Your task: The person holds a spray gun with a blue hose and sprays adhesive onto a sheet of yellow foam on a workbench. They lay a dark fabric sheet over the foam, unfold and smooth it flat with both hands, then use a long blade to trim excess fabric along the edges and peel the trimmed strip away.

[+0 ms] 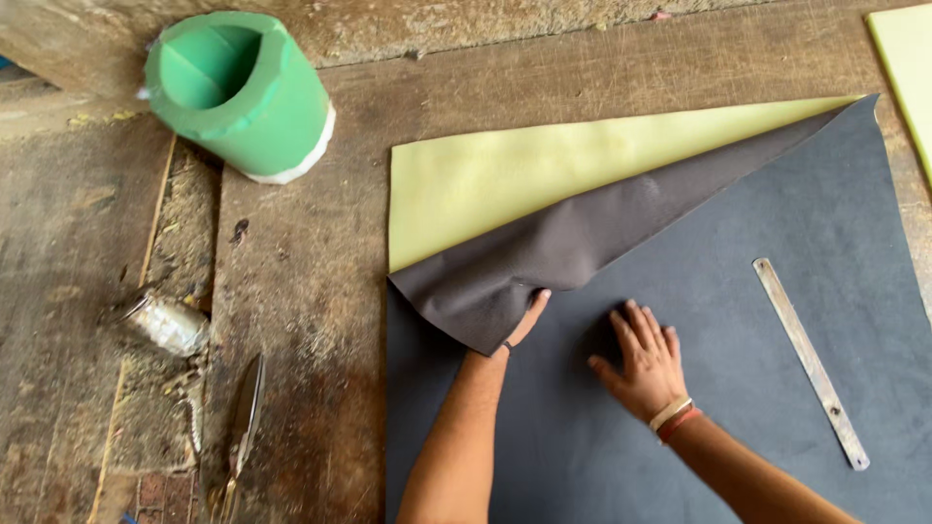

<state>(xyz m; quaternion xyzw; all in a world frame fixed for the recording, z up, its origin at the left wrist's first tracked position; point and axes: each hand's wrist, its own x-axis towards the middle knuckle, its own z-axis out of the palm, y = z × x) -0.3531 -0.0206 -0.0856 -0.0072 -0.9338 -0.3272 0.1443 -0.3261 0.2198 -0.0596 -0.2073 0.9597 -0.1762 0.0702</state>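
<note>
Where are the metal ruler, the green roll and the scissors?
metal ruler [808, 361]: head view, middle of the strip.
green roll [267, 107]: head view, outer side wall.
scissors [245, 412]: head view, on the blades.

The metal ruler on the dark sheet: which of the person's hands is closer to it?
Right. The right hand lies flat on the dark sheet, beside the metal ruler but apart from it. The left hand, under the folded-back corner, is farther away.

Setting: a craft workshop. Evidence: worn, scratched wooden counter [320, 252]; dark leather-like sheet [738, 320] over yellow foam [505, 175]; metal ruler [811, 361]; scissors [241, 427]; green roll [243, 92].
</note>
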